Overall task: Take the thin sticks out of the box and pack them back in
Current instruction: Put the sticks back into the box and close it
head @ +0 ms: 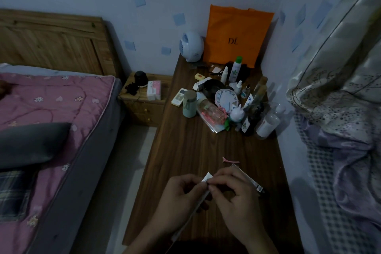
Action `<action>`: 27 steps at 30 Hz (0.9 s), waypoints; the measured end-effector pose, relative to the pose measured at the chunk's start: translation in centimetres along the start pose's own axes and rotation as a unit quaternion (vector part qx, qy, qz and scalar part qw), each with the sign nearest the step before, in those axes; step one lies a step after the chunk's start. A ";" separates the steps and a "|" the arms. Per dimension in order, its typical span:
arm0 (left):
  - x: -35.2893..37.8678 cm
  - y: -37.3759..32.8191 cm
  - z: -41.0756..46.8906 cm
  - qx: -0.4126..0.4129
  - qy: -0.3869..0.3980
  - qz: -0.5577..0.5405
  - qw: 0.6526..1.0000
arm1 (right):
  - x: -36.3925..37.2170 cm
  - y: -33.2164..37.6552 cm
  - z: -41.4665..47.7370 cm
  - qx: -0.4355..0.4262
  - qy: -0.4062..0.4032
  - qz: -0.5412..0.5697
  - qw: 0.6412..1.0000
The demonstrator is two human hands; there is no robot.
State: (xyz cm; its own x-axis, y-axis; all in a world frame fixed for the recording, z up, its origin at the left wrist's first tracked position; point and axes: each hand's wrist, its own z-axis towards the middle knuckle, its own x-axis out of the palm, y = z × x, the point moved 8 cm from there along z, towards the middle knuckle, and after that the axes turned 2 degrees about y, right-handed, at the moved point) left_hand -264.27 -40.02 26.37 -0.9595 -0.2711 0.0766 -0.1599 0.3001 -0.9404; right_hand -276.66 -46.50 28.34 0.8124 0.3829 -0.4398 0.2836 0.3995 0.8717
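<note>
At the near end of the table, both hands are up on a long thin box, held slanted w/ its far end raised & its near end pointing down toward the person. L hand has its fingers curled round the upper part. R hand pinches at the top, right by the white flap, which stands open. So both grips are clamped on the box. Sticks themselves: can't make any out, too dim. Just behind the R hand a second long narrow pack lies flat on the wood, partly hidden by the knuckles. Pink hair clip sits just beyond that. Far end of the table is crowded w/ bottles, a clock lying face up, a white fan & an orange bag propped vs. the wall. Bed w/ pink quilt is on the left, nightstand btw bed & table.
</note>
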 end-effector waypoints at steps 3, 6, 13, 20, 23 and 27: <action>-0.2 0.3 0.2 0.001 -0.015 -0.015 1.000 | 0.1 -0.9 -0.2 0.049 0.006 0.063 0.997; -0.2 0.4 0.4 0.007 -0.011 -0.007 1.000 | 0.7 -2.6 -0.6 0.159 0.008 0.167 0.973; -1.1 0.8 0.9 -0.003 -0.019 0.014 1.000 | 1.5 -4.0 -0.6 0.232 0.011 0.189 0.954; -1.4 1.4 1.2 -0.002 -0.022 -0.007 1.000 | 2.7 -4.5 -0.6 0.268 0.032 0.226 0.936; -1.5 2.2 1.3 -0.015 -0.022 -0.004 1.000 | 3.1 -4.8 -0.4 0.273 0.060 0.209 0.937; -1.8 3.7 1.5 -0.052 -0.046 0.022 0.997 | 3.4 -5.9 -0.5 0.289 0.044 0.197 0.936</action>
State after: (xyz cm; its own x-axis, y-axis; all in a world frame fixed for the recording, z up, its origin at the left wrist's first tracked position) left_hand -262.74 -39.83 22.24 -0.9412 -0.3379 0.0014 -0.1467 0.4049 -0.9025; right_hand -275.82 -47.08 21.55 0.8740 0.4830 -0.0534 0.2195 -0.2944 0.9301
